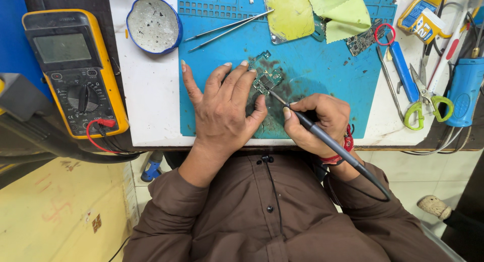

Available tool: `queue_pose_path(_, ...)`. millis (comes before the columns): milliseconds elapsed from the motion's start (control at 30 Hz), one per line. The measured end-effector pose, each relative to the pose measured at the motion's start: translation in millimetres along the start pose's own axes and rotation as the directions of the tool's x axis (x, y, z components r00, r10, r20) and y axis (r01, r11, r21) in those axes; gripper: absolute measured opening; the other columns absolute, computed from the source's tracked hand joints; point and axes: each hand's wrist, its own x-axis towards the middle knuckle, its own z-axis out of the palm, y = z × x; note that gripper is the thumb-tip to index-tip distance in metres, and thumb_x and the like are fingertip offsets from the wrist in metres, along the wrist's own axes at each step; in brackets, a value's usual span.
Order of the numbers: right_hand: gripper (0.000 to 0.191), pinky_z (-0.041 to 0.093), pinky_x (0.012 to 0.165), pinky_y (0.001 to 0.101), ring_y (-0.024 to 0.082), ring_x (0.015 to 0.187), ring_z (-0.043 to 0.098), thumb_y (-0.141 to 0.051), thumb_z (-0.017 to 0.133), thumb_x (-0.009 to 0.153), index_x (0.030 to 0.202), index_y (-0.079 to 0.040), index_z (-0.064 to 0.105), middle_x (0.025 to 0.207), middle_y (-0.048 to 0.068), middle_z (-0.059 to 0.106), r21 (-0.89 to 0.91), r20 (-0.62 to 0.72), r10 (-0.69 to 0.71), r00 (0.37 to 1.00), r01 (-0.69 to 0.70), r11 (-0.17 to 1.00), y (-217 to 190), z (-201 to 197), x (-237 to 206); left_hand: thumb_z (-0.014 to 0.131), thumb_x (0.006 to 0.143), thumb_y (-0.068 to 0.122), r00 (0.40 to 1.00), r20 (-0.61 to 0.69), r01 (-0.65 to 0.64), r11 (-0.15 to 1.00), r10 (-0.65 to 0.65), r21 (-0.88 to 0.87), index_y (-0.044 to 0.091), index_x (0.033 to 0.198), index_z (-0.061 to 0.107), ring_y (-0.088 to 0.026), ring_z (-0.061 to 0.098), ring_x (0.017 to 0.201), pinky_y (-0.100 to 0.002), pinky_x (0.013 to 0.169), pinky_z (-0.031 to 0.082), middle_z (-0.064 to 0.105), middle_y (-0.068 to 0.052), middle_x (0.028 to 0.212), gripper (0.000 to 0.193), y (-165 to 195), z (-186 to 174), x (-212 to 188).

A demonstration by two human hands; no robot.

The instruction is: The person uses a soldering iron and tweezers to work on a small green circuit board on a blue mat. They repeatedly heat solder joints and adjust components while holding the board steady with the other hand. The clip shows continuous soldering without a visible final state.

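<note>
The right hand (317,122) grips a black soldering iron (333,146) pen-fashion, its tip on a small green circuit board (266,76) that the left hand (222,108), fingers spread flat, pins to the blue mat (322,75), with tweezers (227,29) and yellow cloth (343,12) beyond.

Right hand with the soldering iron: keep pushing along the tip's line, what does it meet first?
The right hand aims the soldering iron up-left; the tip already seems to touch the small circuit board under the left hand fingers.
</note>
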Motion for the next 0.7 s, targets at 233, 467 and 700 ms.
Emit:
queue_pose_path(233,0.016,0.043,0.055,0.0264,0.013,0.056,0.060,-0.003,0.080,0.084,0.087,-0.002,0.064,0.070,0.005,0.065,0.004,-0.017,0.020,1.000,-0.020,1.000,-0.6,0.9,0.2,0.073,0.095,0.036,1.000,0.002,-0.007,1.000,0.007,0.023,0.012,0.126,0.071,-0.026,0.056,0.129,-0.067,0.124,-0.001,0.068,-0.004,0.132,0.039,0.0,0.0,1.1)
queue_pose_path(467,0.016,0.045,0.055,0.0263,0.014,0.058,0.062,-0.002,0.080,0.084,0.088,-0.002,0.064,0.073,0.006,0.067,-0.032,-0.007,-0.021,1.000,0.021,0.999,-1.5,0.2,0.4,0.073,0.096,0.036,1.000,0.006,-0.020,0.999,0.019,0.042,0.017,0.122,0.076,-0.027,0.055,0.129,-0.068,0.123,0.000,0.067,-0.004,0.132,0.032,0.9,-0.7,0.7)
queue_pose_path(700,0.017,0.045,0.056,0.0272,0.014,0.058,0.062,-0.002,0.080,0.083,0.088,-0.002,0.064,0.073,0.006,0.067,-0.024,-0.013,-0.032,0.999,0.031,0.999,-1.5,-0.3,0.5,0.073,0.095,0.036,1.000,0.007,-0.016,0.999,0.016,0.045,0.017,0.121,0.077,-0.027,0.055,0.128,-0.068,0.124,0.000,0.068,-0.003,0.132,0.032,1.0,-0.2,0.6)
